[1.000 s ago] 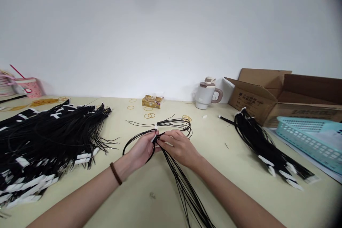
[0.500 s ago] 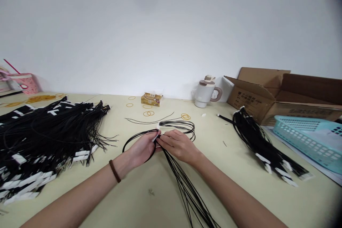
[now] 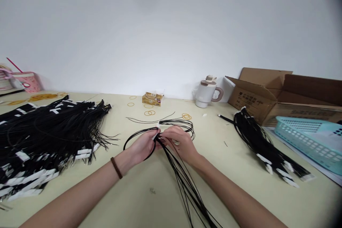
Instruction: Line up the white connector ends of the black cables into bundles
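Note:
In the middle of the table, my left hand (image 3: 143,146) is closed on a bundle of black cables (image 3: 184,181), near a white tag on it. My right hand (image 3: 181,142) pinches the same bundle just to the right, and one strand runs apart from the others beneath its fingers. Loops of the cable curve out to the left and behind both hands, while the loose lengths trail down to the front edge of view. The fingertips partly hide where the strands come together.
A large heap of black cables (image 3: 53,128) with white tags covers the left side. Rubber bands (image 3: 149,113), a small box (image 3: 152,99) and a lidded mug (image 3: 205,92) stand behind. On the right are another cable bundle (image 3: 256,142), a cardboard box (image 3: 251,101) and a turquoise basket (image 3: 301,139).
My right hand's fingers have shifted and lifted slightly on the bundle, with a strand now separated under them. My left hand keeps its grip in nearly the same place.

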Motion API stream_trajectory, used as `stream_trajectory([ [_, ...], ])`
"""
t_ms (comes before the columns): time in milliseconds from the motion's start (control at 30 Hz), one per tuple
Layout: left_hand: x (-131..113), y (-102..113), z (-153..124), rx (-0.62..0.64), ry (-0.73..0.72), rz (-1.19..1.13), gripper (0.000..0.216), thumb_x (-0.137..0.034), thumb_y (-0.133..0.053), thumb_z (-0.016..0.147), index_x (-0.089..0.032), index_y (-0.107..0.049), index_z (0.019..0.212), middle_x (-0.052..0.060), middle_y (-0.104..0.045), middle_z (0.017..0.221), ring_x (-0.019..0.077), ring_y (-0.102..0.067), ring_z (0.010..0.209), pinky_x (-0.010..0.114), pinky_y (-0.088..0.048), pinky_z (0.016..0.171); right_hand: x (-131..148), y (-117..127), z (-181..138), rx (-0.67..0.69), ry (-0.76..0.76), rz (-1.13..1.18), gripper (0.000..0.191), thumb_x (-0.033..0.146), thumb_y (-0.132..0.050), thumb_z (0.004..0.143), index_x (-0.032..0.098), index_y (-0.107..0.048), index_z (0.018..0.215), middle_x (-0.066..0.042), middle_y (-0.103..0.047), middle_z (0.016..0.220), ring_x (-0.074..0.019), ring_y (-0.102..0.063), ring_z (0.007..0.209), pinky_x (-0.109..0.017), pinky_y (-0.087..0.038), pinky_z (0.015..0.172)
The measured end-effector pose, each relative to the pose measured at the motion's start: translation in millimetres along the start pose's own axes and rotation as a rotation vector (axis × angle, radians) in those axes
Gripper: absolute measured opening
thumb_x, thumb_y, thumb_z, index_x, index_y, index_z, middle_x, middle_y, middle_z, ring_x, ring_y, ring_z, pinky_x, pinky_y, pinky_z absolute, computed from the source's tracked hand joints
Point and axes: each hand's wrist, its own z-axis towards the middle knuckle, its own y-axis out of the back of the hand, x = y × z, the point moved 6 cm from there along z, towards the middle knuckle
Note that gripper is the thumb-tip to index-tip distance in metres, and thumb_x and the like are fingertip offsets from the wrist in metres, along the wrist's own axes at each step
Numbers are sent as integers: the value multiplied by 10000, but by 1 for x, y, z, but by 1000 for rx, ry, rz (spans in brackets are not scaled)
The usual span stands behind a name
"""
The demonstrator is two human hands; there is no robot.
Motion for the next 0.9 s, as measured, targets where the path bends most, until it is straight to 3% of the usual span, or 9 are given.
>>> stream_trajectory([
  [200,-5,7,3,-59,-63,-54,110,-138,-496,777,-133,-601,743,78,-677,839,166,-613,833,297,-424,854,-23,16,1,-222,-517,540,186,349,-519,831,184,-605,829,-54,-649,878,-164,-609,847,-347,-494,793],
  [333,-6,12,5,-107,-102,-63,96,-127,-499,777,-127,-591,748,105,-679,883,177,-625,853,321,-426,894,-40,36,-1,-504,-678,808,265,434,-588,755,179,-522,724,10,-572,681,-134,-601,661,-341,-517,694],
  [467,-7,19,4,-163,-144,-75,60,-132,-512,776,-139,-545,726,98,-682,870,168,-636,822,325,-430,909,-55,72,-11,-845,-692,691,263,411,-641,694,168,-538,706,45,-463,613,-67,-465,499,-209,-423,470],
  [533,-8,19,3,-164,-161,-86,25,-143,-531,773,-147,-532,748,84,-683,863,158,-639,806,319,-432,913,-53,86,-13,-904,-649,474,225,389,-600,737,170,-580,785,29,-484,660,-53,-399,466,-187,-324,400],
  [600,-9,18,1,-152,-180,-89,17,-152,-539,775,-150,-527,762,77,-682,861,153,-641,795,322,-434,912,-40,91,-8,-807,-533,188,194,342,-551,788,181,-609,879,6,-522,704,-66,-387,477,-206,-303,407],
  [700,-11,12,-1,-136,-207,-85,34,-154,-527,786,-149,-531,753,83,-683,857,157,-643,795,334,-439,906,-9,72,5,-510,-244,-198,149,232,-507,826,189,-634,890,-9,-548,664,-105,-440,541,-243,-357,493],
  [800,-14,6,-4,-109,-235,-78,69,-164,-510,801,-146,-546,744,89,-683,871,163,-642,810,337,-444,896,14,43,7,-295,2,-371,127,173,-501,830,190,-623,799,-1,-540,603,-112,-452,561,-243,-377,547],
  [900,-14,2,-5,-79,-263,-62,76,-181,-521,799,-145,-563,747,78,-682,867,168,-642,815,344,-448,887,19,27,3,-218,82,-495,109,177,-526,821,188,-593,736,22,-476,533,-107,-397,522,-237,-331,511],
])
